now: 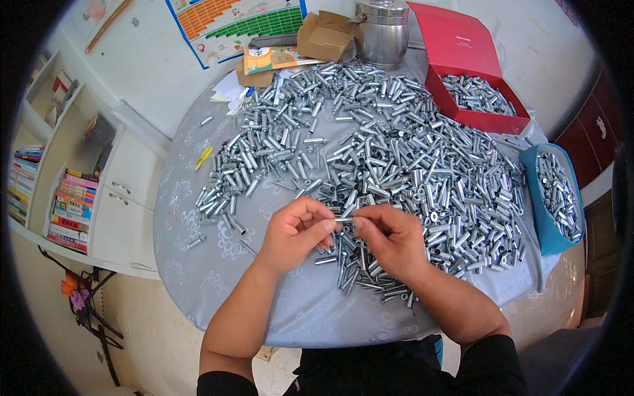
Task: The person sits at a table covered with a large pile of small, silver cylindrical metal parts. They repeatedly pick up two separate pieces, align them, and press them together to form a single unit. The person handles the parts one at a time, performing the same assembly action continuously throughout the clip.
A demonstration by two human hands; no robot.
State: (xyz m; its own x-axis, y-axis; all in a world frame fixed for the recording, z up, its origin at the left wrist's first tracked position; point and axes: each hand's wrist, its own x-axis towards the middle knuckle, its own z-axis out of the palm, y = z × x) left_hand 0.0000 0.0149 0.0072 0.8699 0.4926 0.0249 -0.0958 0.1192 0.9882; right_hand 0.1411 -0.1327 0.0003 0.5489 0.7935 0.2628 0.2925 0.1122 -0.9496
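Metal piece [343, 220]: there it is, small, silvery, lying about level between your left hand [297, 231] and your right hand [393, 241].
Grip: both hands closed, you're pinching one end with each; one part or two joined, can't tell.
Right heap [462, 204]: loose tubes and rods crowd close under the grip and spread well off to its right; by that look, plenty is left.
Left heap [254, 155]: beyond the grip and to its left, pieces that seem fuller, some with narrower ends poking out; maybe the done ones, though that's only a judgement.
Red box [489, 122]: far beyond the grip, rightward, lid up, well stocked with metal; finished or not, no telling.
Teal bin [533, 198]: well out to the grip's right, filled too.
Table [297, 317]: your open room is bare grey cloth left of the grip and nearer your body; the rounded edge curves on your side, so keep your forearms' sweep modest there.
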